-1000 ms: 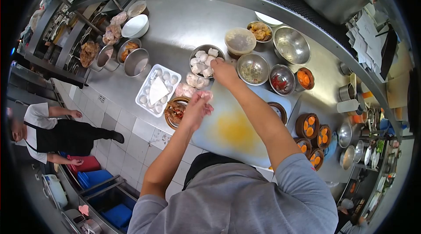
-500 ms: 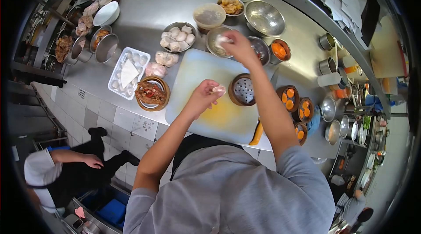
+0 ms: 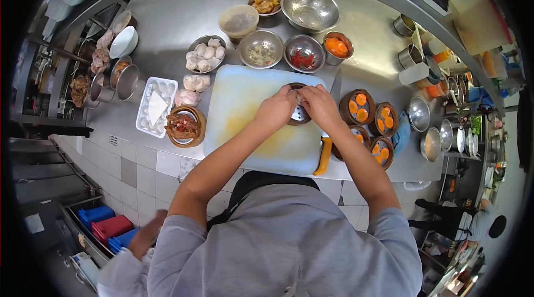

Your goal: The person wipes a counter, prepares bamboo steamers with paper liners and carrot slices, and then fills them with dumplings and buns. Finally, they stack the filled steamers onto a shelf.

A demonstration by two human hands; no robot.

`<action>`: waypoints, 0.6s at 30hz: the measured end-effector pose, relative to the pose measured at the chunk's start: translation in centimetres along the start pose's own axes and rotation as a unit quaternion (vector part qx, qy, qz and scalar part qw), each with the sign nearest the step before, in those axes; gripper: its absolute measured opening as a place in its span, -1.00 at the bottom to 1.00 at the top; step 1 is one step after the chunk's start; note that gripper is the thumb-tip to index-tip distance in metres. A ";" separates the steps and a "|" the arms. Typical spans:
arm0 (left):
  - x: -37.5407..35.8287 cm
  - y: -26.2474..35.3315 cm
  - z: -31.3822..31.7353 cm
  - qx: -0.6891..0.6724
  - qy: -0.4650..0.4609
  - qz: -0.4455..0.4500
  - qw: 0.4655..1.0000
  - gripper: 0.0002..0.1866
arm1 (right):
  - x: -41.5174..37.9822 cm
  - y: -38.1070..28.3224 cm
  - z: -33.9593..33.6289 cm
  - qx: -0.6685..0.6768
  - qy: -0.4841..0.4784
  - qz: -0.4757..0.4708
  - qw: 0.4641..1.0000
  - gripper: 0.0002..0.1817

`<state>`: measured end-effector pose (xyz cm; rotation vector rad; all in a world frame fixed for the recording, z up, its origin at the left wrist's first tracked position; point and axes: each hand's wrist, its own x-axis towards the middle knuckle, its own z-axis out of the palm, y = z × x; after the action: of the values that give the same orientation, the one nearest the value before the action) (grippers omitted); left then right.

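Fingers [image 3: 286, 91] of the left hand [image 3: 275, 109] curl at the left side of the steamer basket [image 3: 298, 123]; those of the right hand [image 3: 320, 106] curl at its right side. Tips are close together over the far half of the opening; cannot tell whether they pinch anything. Basket sits toward the right side of the cutting board [image 3: 236, 135]. Relative to the fingertips, its visible perforated base lies below and to the near side. Neither hand is clearly nearer. Basket is round, so no long axis; opening points up, apparently level.
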<state>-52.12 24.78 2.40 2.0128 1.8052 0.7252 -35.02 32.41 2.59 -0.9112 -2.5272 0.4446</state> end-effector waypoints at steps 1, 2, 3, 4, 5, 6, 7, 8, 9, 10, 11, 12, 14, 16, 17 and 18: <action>-0.1 0.0 -0.2 0.011 -0.020 0.003 1.000 -0.75 | -0.3 0.2 0.1 0.007 0.004 -0.009 1.000 -0.72; -0.1 0.0 -0.5 0.022 -0.037 0.003 0.999 -0.72 | -0.4 0.5 0.1 0.009 0.009 -0.015 1.000 -0.72; -0.2 -0.2 -0.9 0.034 -0.051 -0.001 0.998 -0.69 | -0.3 0.7 0.2 0.011 0.013 -0.026 1.000 -0.73; 0.0 -0.5 -0.7 0.042 -0.051 -0.007 0.998 -0.65 | 0.0 0.9 0.4 0.017 0.015 -0.040 0.999 -0.73; 0.4 -0.9 -0.1 0.050 -0.051 -0.015 0.997 -0.62 | 0.1 1.3 0.7 0.021 0.009 -0.058 0.998 -0.73; 0.5 -1.4 0.2 0.057 -0.053 -0.023 0.997 -0.58 | 0.2 1.1 0.7 0.024 0.003 -0.051 0.998 -0.71; 0.2 -1.1 -0.3 0.049 -0.044 -0.034 0.997 -0.57 | 0.3 0.7 0.4 0.024 -0.003 -0.042 0.999 -0.69; -0.1 -0.5 -0.7 0.040 -0.034 -0.041 0.998 -0.56 | 0.6 0.4 -0.1 0.021 -0.007 -0.032 0.999 -0.67; 0.0 -0.5 -1.4 0.030 -0.023 -0.044 0.998 -0.54 | 1.1 0.2 -0.7 0.063 -0.027 -0.001 0.998 -0.64; 0.1 -1.3 -2.3 0.022 0.013 -0.049 0.998 -0.54 | 1.6 0.0 -1.3 0.104 -0.046 0.031 0.993 -0.62; -0.3 -2.5 -3.3 0.012 0.047 -0.053 0.997 -0.54 | 2.2 -0.3 -1.7 0.145 -0.066 0.067 0.985 -0.60; -1.0 -3.8 -4.2 0.002 0.079 -0.056 0.995 -0.54 | 3.2 -0.8 -1.9 0.153 -0.058 0.055 0.985 -0.58; -1.0 -10.9 -6.4 0.023 0.133 -0.105 0.985 -0.54 | 5.7 -2.0 -1.9 0.167 -0.038 0.039 0.985 -0.55; -1.2 -16.0 -11.1 0.034 0.196 -0.206 0.958 -0.53 | 9.0 -4.4 -0.8 0.175 -0.048 0.017 0.983 -0.53; -1.4 -18.8 -12.5 0.042 0.228 -0.245 0.941 -0.52 | 10.7 -6.0 0.2 0.188 -0.065 0.018 0.980 -0.52; -1.8 -21.6 -13.3 0.063 0.213 -0.251 0.942 -0.50 | 12.5 -7.3 1.7 0.195 -0.073 -0.013 0.978 -0.51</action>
<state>-77.53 24.83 0.74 1.4194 2.5313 0.9440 -48.43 35.01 7.61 -0.7152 -2.4451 0.9891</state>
